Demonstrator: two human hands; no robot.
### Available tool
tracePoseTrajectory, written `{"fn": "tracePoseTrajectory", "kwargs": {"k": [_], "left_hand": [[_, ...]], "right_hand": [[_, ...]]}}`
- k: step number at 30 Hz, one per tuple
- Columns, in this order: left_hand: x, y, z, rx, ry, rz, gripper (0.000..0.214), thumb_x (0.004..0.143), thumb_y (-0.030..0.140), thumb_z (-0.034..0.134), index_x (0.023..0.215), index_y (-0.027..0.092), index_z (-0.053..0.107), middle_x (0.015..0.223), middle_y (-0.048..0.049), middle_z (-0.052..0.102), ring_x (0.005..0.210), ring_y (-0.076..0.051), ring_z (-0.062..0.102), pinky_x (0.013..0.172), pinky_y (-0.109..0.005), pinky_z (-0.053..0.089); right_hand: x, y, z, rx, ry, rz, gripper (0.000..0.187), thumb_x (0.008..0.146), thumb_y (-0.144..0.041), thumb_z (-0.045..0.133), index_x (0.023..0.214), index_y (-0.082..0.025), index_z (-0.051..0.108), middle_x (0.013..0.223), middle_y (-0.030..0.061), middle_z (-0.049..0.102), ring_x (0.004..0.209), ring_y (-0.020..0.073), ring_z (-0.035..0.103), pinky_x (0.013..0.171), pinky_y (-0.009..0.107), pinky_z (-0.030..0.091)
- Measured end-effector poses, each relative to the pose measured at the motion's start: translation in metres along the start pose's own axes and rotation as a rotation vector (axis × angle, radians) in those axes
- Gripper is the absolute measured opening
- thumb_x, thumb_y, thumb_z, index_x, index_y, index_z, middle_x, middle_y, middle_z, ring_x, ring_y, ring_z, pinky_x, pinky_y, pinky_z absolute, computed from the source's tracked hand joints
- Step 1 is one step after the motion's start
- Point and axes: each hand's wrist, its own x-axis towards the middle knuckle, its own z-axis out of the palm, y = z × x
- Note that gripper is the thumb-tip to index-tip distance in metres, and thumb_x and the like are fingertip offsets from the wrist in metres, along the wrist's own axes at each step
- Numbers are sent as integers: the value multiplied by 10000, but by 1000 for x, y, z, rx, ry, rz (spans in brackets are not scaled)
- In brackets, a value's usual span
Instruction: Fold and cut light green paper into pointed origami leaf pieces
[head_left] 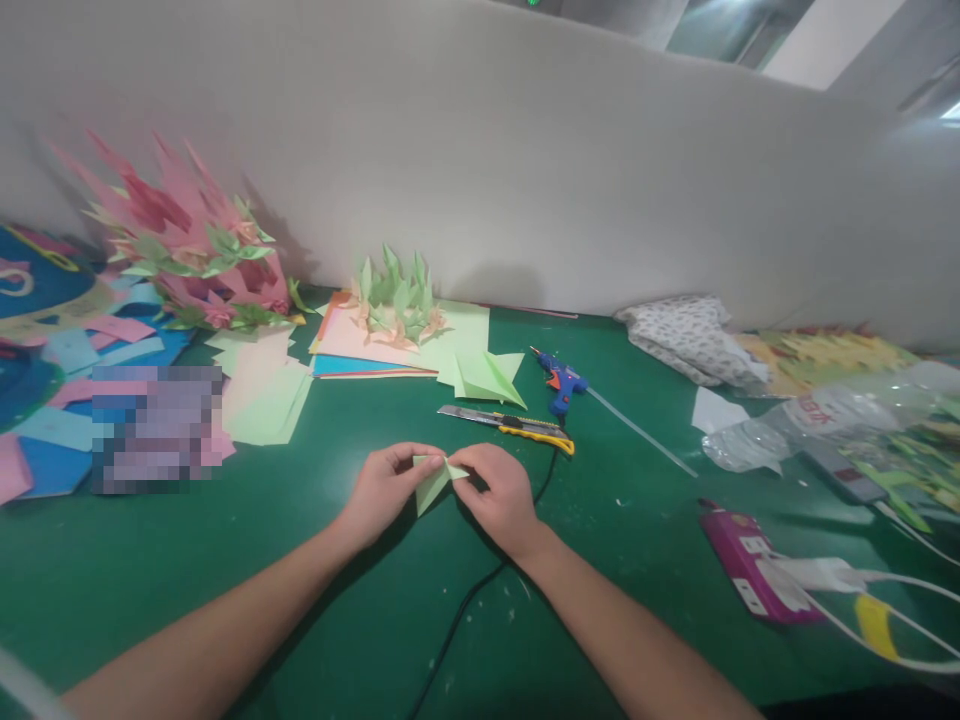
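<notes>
Between my two hands is a small piece of light green paper, partly folded, with one corner hanging down. My left hand pinches its left side between thumb and fingers. On the other side, my right hand grips the paper's upper right corner, its fingers curled in. Just beyond my hands lies a yellow utility knife with its blade out to the left. Behind the knife are folded light green paper pieces. A blue hot glue gun with a long glue stick rests to their right.
A green paper crown stands on stacked coloured sheets; a pink paper crown is at back left. Light green sheets lie left. At right are a plastic bottle and a purple power strip. A black cable crosses the green table.
</notes>
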Motion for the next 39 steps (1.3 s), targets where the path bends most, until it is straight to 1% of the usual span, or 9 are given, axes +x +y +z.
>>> {"fn": "tracePoseTrajectory", "kwargs": {"k": [5, 8, 13, 15, 24, 27, 31, 34, 39], "left_hand": [[-1, 1, 1, -48, -8, -18, 295, 658, 407, 680, 794, 146, 681, 804, -46, 689, 731, -170, 593, 682, -253, 448], [-2, 2, 2, -76, 0, -30, 278, 658, 390, 686, 793, 147, 684, 809, -45, 694, 732, -162, 591, 695, -248, 442], [-3, 3, 2, -89, 28, -50, 300, 651, 398, 688, 807, 142, 682, 808, -50, 695, 713, -162, 592, 686, -256, 444], [-3, 2, 2, -86, 28, -49, 312, 656, 406, 681, 815, 139, 674, 800, -50, 689, 707, -163, 589, 669, -254, 445], [-3, -2, 4, -60, 47, 0, 278, 699, 398, 644, 828, 152, 651, 787, -19, 658, 687, -137, 563, 639, -225, 424], [-4, -1, 4, -48, 33, -10, 277, 702, 398, 640, 824, 149, 641, 760, -12, 641, 663, -127, 546, 613, -216, 411], [-4, 0, 4, -44, 26, 0, 279, 698, 405, 641, 810, 150, 634, 713, 5, 618, 612, -114, 520, 577, -208, 393], [-4, -1, 4, -53, 19, -7, 284, 698, 409, 640, 811, 149, 631, 695, 9, 609, 599, -110, 510, 563, -206, 385], [-3, -3, 3, -45, 10, -19, 306, 711, 414, 631, 846, 139, 630, 718, -3, 612, 615, -106, 503, 572, -200, 388]], "right_hand": [[-3, 5, -1, -45, 0, -110, 142, 845, -177, 485, 909, -227, 602, 830, 38, 664, 745, 173, 568, 693, 317, 436], [-3, 5, -1, -61, 4, -131, 148, 843, -174, 497, 931, -230, 601, 847, 37, 660, 764, 174, 561, 711, 325, 437], [0, 1, -2, -118, 12, -81, 147, 846, -211, 493, 906, -239, 624, 890, 47, 630, 821, 190, 530, 725, 341, 425], [1, -1, -2, -141, 23, -72, 146, 845, -218, 496, 889, -237, 634, 881, 49, 618, 814, 190, 520, 713, 338, 420], [-1, -1, -1, -195, -2, -109, 167, 841, -185, 502, 931, -225, 637, 840, 52, 628, 759, 188, 511, 673, 335, 400], [0, -2, -1, -168, 34, -111, 158, 834, -175, 507, 913, -223, 635, 826, 48, 630, 755, 183, 521, 675, 333, 411], [3, -2, 0, -69, 110, -35, 118, 822, -173, 524, 860, -226, 622, 808, 32, 636, 773, 178, 548, 703, 334, 430], [4, -1, 0, -25, 133, 3, 91, 808, -170, 546, 821, -224, 617, 790, 25, 636, 764, 175, 557, 705, 332, 437], [3, -1, 2, -20, 158, 4, 84, 799, -169, 546, 806, -216, 615, 779, 28, 632, 753, 173, 561, 697, 329, 445]]}}
